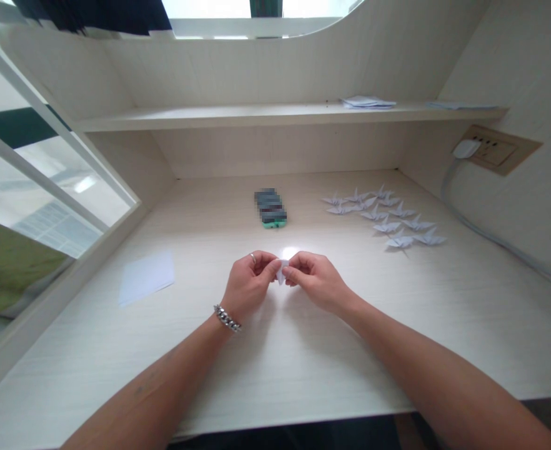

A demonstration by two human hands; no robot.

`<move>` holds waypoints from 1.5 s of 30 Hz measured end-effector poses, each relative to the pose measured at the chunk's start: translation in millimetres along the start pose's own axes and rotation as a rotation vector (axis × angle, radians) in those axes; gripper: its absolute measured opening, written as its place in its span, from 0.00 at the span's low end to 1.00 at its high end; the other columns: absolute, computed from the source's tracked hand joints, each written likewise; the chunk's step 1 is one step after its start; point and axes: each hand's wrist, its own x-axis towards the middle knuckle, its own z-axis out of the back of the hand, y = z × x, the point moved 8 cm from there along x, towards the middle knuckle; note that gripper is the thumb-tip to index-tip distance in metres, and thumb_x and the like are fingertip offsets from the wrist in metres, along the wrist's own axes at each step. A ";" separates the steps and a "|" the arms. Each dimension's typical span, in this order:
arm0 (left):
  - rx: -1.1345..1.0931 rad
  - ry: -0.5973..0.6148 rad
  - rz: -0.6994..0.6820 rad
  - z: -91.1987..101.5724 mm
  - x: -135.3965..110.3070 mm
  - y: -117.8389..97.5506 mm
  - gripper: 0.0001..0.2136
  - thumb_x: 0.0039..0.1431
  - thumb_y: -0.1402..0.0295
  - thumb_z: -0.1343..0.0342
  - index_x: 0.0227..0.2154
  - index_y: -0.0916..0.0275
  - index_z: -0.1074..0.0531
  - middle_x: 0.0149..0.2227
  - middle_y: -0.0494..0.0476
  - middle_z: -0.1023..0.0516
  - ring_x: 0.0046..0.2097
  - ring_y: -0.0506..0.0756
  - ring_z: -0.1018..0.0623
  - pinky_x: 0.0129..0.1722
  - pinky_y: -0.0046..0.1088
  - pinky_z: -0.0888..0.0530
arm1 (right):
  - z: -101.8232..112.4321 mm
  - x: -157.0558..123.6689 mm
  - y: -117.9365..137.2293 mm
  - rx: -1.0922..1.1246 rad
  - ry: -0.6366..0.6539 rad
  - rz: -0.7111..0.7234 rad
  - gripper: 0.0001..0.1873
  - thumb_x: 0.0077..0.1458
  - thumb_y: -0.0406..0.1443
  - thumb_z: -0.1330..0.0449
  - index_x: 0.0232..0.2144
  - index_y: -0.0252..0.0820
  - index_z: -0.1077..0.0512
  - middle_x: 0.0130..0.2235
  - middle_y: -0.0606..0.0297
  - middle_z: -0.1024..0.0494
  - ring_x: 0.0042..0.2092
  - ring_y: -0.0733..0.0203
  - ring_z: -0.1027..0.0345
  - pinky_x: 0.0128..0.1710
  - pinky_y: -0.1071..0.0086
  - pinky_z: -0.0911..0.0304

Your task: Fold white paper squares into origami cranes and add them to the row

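Observation:
Between my two hands, over the middle of the desk, is a small piece of folded white paper (282,273). My left hand (253,278), with a ring and a chain bracelet at the wrist, pinches its left side between thumb and fingers. On its right side my right hand (317,279) pinches it the same way. The fingers cover much of the paper, so its full shape is hidden. Several white folded paper cranes (388,219) stand grouped to the right, beyond my right hand. A stack of white paper sheets (147,277) lies to the left.
A phone (270,208) with a green edge lies beyond my hands, its screen blurred. Folded papers (368,102) rest on the shelf (238,119) above. From the wall socket (500,149) a grey cable (481,231) runs along the right side. Window bars (45,165) border the left.

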 end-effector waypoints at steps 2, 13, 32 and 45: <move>-0.033 0.023 0.004 -1.1 0.7 0.7 0.08 0.53 0.65 0.40 0.28 0.67 0.26 0.24 0.53 0.25 0.26 0.50 0.27 0.29 0.25 0.29 | 3.0 0.2 0.4 -0.033 -0.023 0.011 0.10 0.54 0.39 0.40 0.25 0.39 0.29 0.27 0.65 0.25 0.30 0.63 0.31 0.32 0.69 0.36; 0.066 0.031 -0.079 1.3 -2.2 -6.3 0.07 0.51 0.65 0.39 0.27 0.64 0.25 0.26 0.54 0.23 0.28 0.51 0.27 0.28 0.26 0.31 | 12.3 -2.5 15.7 -0.106 -0.116 0.124 0.06 0.53 0.35 0.38 0.26 0.40 0.27 0.28 0.66 0.24 0.31 0.63 0.32 0.31 0.70 0.38; -0.154 0.093 0.122 -7.6 0.0 7.3 0.15 0.53 0.55 0.40 0.27 0.65 0.25 0.28 0.56 0.23 0.29 0.51 0.26 0.29 0.26 0.29 | 24.6 -11.9 21.9 -0.105 -0.326 0.251 0.06 0.55 0.36 0.38 0.35 0.43 0.22 0.36 0.62 0.20 0.37 0.58 0.27 0.38 0.66 0.32; -0.288 0.026 0.059 -2.4 1.5 9.6 0.11 0.46 0.63 0.33 0.30 0.65 0.23 0.30 0.54 0.22 0.30 0.49 0.26 0.31 0.25 0.28 | 13.4 -7.8 21.0 -0.002 -0.216 0.207 0.09 0.51 0.40 0.35 0.35 0.43 0.22 0.40 0.60 0.21 0.41 0.57 0.26 0.38 0.66 0.29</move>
